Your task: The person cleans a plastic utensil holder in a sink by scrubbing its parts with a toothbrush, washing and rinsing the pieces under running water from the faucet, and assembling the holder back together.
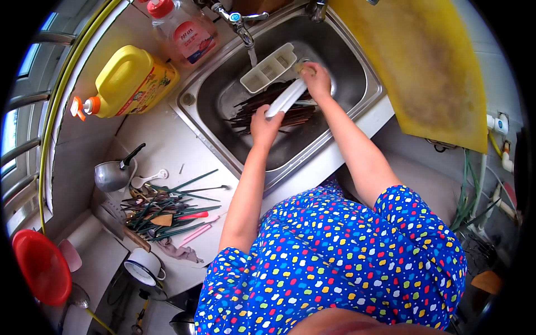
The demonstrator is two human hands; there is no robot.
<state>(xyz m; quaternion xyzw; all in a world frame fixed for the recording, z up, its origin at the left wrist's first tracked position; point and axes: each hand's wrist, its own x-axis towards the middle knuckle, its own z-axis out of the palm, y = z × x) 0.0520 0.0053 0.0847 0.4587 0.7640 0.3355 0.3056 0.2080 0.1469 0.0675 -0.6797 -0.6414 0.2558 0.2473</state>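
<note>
Over the sink (209, 137), my left hand (264, 127) is closed around the near end of a long white plastic lid-like piece (287, 98). At its far end, my right hand (316, 81) is closed too, its fingers bent against the piece. Something small and yellowish shows by the right fingertips, too blurred to name. A white slotted plastic tray (270, 68) lies in the basin just beyond my hands. Beneath them is a heap of dark chopsticks (251, 111), partly hidden by the white piece. Water runs from the tap (243, 32) beside the tray.
A yellow detergent jug (131, 84) and a clear bottle (187, 36) stand left of the sink. On the left counter lie mixed chopsticks and utensils (162, 212), a small pot (114, 174) and an enamel mug (144, 265). A yellow board (424, 61) leans at the right.
</note>
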